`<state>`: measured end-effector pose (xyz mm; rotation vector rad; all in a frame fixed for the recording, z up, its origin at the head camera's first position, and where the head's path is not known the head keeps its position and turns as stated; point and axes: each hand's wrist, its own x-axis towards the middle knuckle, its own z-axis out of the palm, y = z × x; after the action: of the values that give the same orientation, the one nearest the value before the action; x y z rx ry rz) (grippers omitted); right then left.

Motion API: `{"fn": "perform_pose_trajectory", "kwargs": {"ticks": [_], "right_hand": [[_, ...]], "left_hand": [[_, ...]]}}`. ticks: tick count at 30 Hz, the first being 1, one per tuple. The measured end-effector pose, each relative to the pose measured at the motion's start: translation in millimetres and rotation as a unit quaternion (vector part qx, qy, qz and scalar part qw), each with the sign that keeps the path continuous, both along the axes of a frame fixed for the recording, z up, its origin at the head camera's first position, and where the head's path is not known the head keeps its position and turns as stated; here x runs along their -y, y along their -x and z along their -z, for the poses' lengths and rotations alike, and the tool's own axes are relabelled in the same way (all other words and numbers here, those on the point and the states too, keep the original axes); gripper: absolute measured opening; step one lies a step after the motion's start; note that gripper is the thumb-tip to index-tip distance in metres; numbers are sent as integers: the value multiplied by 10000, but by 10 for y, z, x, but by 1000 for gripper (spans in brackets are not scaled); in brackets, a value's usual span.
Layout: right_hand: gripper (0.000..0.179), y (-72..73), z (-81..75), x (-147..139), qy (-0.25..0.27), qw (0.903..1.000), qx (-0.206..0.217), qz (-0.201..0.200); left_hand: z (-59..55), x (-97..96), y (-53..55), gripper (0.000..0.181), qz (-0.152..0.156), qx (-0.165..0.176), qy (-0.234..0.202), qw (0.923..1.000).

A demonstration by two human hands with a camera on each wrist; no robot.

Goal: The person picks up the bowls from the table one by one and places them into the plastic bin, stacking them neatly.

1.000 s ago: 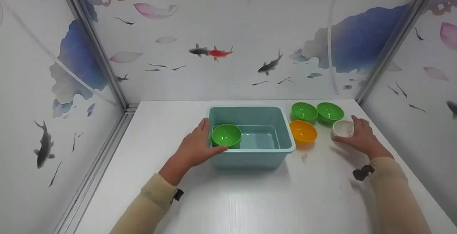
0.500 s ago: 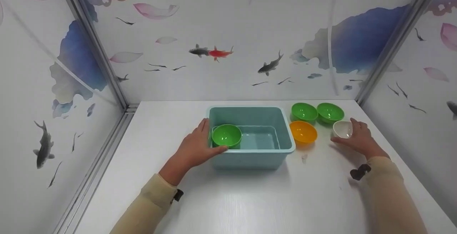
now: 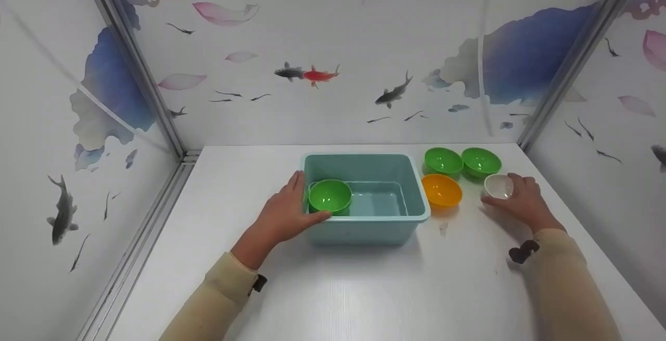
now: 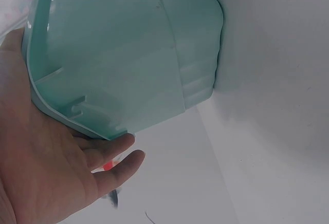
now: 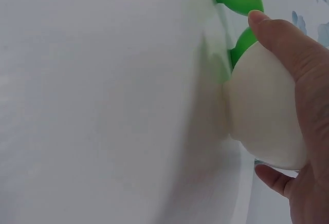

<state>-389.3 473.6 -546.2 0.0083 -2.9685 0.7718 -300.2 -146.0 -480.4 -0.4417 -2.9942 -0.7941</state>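
Note:
My left hand point(image 3: 283, 211) grips the left end of a light teal plastic basin point(image 3: 364, 231), its thumb lying over the front rim. In the left wrist view, fingers point(image 4: 121, 172) reach past the basin's corner, under the rim. Inside the basin, at its left, sits a green bowl point(image 3: 330, 195). Off to the right, my right hand point(image 3: 528, 200) holds a small white bowl point(image 3: 498, 187) around its side, thumb in front and fingers behind. Seen by the right wrist camera, the white bowl point(image 5: 267, 106) stands upright, its foot at the table.
Two green bowls point(image 3: 443, 161) stand side by side behind the white one. An orange bowl point(image 3: 442, 191) sits close against the basin's right side. White panels printed with fish and petals point(image 3: 333, 28) enclose the table point(image 3: 354, 294) at the back and sides.
My right hand has shifted slightly left and drawn closer around the white bowl. The left hand and the basin stay in place.

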Motion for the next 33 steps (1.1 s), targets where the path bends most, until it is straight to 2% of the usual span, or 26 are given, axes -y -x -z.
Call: {"fn": "perform_pose_trajectory", "kwargs": {"ticks": [9, 16, 25, 33], "right_hand": [[117, -25, -152, 161, -173, 9986, -465, -173], [113, -37, -305, 348, -282, 9940, -968, -416], [102, -94, -610, 665, 308, 9926, -924, -720], [105, -109, -906, 998, 538, 9906, -707, -1041]], "left_hand": [[12, 5, 19, 129, -44, -10, 3, 10000], [9, -1, 9, 127, -48, 28, -54, 10000], [13, -2, -12, 131, 1, 19, 10, 10000], [-10, -3, -14, 127, -16, 34, -87, 10000]]}}
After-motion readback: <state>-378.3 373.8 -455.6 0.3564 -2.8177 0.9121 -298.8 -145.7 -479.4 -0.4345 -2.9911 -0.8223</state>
